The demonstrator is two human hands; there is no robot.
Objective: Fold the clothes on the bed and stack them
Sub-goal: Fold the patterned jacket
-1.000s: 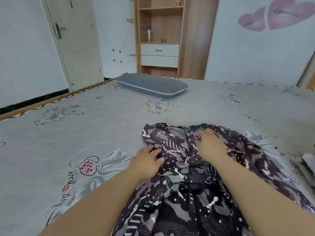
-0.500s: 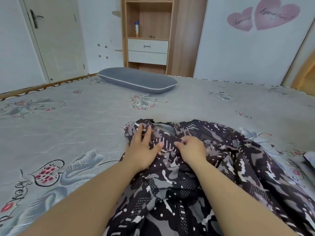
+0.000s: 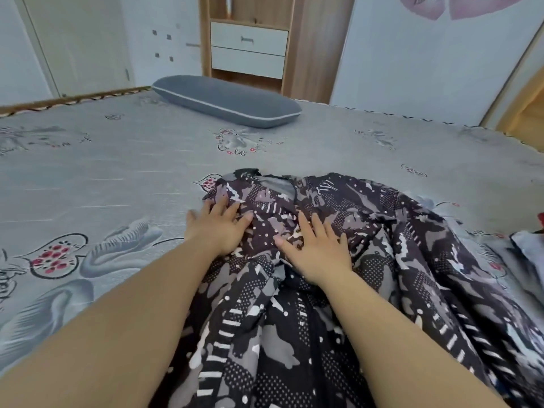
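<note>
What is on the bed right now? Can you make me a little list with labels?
garment: dark patterned garment, spread out, still wrinkled, not folded yet
left hand: left hand flat on the garment's left edge, fingers straight
right hand: right hand flat on its middle, fingers spread
pillow: grey pillow at the far side
bed: grey sheet with flower prints
other clothes: more fabric at the right edge, unclear

A dark patterned fabric garment lies spread on the grey printed bedsheet. The left hand and right hand press flat on it, fingers straight. A long grey pillow lies well beyond.
</note>
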